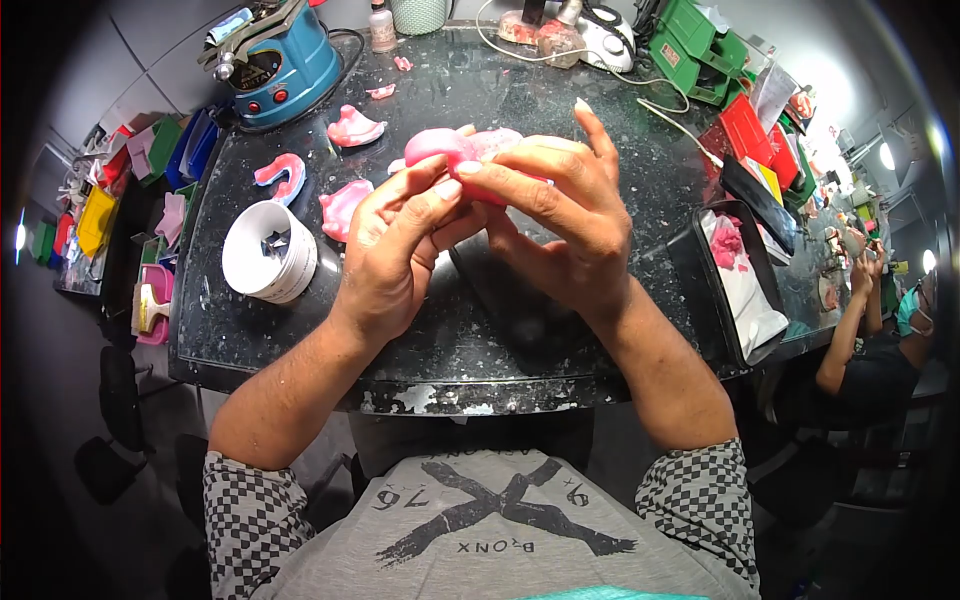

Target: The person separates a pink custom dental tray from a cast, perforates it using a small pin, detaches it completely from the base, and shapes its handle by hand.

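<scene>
My left hand (388, 245) and my right hand (572, 215) meet above the middle of the bench. Between them is a glossy pink dental wax piece (436, 147), with a paler lumpy part showing behind the right fingers. Left thumb and index finger pinch its near side. The right thumb and index finger press on it too, while the right little finger sticks up. Fingers cover much of the piece. Just left lies a pink dental piece (343, 210); farther back is another pink piece (355, 127). A U-shaped pink-and-blue arch (281, 178) rests beside them.
A white tub (262, 262) with dark metal bits stands left. Behind it is a blue machine (283, 68). At right, a black tray (757, 345) holds white paper and pink scraps. Green bins (690, 50) and cables line the back. A co-worker (875, 350) sits far right.
</scene>
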A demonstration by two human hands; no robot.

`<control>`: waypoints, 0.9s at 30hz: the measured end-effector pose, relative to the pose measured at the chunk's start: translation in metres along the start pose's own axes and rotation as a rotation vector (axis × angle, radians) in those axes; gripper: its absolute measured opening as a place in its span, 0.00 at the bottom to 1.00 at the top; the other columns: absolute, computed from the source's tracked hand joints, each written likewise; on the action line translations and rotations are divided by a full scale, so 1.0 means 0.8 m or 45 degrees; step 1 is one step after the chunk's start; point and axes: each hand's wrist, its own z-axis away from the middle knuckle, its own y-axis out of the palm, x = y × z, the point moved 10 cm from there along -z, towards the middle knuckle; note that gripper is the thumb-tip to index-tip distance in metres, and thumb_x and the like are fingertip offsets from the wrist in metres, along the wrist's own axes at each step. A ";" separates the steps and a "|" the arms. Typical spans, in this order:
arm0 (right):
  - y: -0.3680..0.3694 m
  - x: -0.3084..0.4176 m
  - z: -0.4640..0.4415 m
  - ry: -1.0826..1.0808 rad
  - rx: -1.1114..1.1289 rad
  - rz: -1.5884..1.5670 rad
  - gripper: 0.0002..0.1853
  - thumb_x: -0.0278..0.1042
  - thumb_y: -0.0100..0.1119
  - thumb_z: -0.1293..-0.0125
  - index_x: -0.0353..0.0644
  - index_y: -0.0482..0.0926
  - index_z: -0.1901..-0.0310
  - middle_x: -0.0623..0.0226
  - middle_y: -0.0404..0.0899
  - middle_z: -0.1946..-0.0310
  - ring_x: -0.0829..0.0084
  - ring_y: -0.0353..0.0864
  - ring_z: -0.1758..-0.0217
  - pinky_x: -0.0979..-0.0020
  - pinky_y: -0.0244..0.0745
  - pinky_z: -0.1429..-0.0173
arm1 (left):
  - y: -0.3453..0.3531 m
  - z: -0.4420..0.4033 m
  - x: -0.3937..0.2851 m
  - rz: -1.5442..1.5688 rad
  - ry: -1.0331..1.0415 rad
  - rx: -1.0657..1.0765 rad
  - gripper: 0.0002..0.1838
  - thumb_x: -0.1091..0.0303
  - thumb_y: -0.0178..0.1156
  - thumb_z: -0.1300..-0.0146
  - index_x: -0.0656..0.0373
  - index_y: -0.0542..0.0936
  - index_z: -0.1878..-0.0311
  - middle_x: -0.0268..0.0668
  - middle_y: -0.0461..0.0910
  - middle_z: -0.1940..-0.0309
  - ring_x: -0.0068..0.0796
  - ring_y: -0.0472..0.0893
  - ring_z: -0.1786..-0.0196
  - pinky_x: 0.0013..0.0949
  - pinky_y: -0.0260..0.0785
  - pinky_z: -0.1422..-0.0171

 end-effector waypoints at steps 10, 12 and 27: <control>-0.005 -0.005 -0.001 0.003 -0.028 -0.038 0.20 0.28 0.74 0.48 0.52 0.87 0.50 0.73 0.85 0.55 0.73 0.85 0.51 0.50 0.53 0.21 | 0.006 0.000 -0.005 -0.235 0.033 -0.049 0.22 0.66 0.57 0.24 0.69 0.72 0.34 0.41 0.78 0.42 0.30 0.82 0.42 0.36 0.79 0.36; -0.002 -0.001 -0.002 -0.024 0.026 0.049 0.21 0.29 0.73 0.46 0.52 0.86 0.48 0.73 0.86 0.56 0.73 0.85 0.51 0.50 0.54 0.21 | 0.008 0.000 -0.006 -0.239 0.042 -0.057 0.21 0.66 0.57 0.24 0.69 0.72 0.35 0.41 0.78 0.42 0.29 0.82 0.42 0.36 0.79 0.36; 0.000 -0.012 -0.002 0.083 0.009 -0.093 0.24 0.34 0.76 0.50 0.48 0.84 0.48 0.70 0.82 0.50 0.65 0.79 0.43 0.48 0.52 0.22 | 0.001 -0.002 0.005 0.129 -0.022 0.046 0.18 0.65 0.54 0.23 0.63 0.73 0.36 0.39 0.81 0.45 0.28 0.82 0.43 0.35 0.78 0.39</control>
